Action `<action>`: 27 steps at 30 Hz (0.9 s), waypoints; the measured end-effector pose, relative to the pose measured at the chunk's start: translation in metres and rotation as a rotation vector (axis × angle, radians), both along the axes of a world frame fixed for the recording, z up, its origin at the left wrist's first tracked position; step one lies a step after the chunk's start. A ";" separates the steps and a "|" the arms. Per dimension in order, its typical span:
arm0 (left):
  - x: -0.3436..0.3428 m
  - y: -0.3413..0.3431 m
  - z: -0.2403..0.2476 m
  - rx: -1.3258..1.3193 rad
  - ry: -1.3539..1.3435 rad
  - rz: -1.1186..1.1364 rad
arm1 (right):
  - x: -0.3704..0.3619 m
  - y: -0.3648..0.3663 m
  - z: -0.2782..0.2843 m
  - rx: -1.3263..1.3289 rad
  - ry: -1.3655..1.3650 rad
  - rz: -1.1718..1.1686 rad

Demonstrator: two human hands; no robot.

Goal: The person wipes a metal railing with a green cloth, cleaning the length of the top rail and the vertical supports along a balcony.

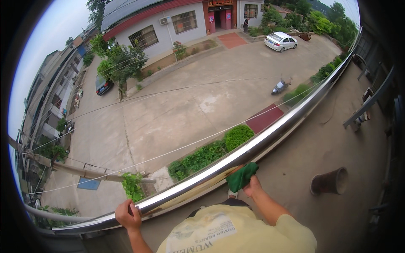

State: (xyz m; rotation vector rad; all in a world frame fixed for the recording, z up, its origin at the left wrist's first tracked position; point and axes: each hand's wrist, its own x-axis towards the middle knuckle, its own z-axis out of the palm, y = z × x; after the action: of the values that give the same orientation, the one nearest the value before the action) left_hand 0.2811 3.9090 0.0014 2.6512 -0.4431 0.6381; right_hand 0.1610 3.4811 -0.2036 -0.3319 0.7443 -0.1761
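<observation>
A shiny metal handrail (190,177) curves across in front of my body from lower left to upper right. My left hand (128,215) is closed on it at the lower left, fingers curled over the top. In my right hand (252,185), a bunched green cloth (241,177) is gripped and lies against the near side of the railing, right of my middle. Between my hands, just under the bright tube, runs a yellowish-brown strip (185,197). The cloth hides part of my right fingers.
A brown cylindrical container (329,181) stands on the concrete floor (291,164) to my right, with a metal frame (371,101) farther back. Beyond the railing, far below, are a courtyard (177,114), hedges (200,158), a white car (280,41) and a scooter (280,87). Wires cross the drop.
</observation>
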 end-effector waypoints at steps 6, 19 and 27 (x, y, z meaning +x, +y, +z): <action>0.003 -0.004 0.002 0.004 -0.034 -0.029 | 0.009 -0.024 -0.037 -0.331 -0.161 0.039; 0.000 0.003 0.000 0.006 -0.018 0.003 | 0.092 -0.057 -0.041 -0.155 -0.072 -0.418; 0.005 -0.003 0.001 -0.007 -0.010 -0.045 | 0.061 -0.052 -0.003 -0.402 0.206 -0.298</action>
State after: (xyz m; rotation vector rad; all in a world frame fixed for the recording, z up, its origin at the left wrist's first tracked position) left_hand 0.2861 3.9062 0.0024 2.6248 -0.5018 0.6382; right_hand 0.2218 3.4293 -0.2071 -0.6271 0.9614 -0.5838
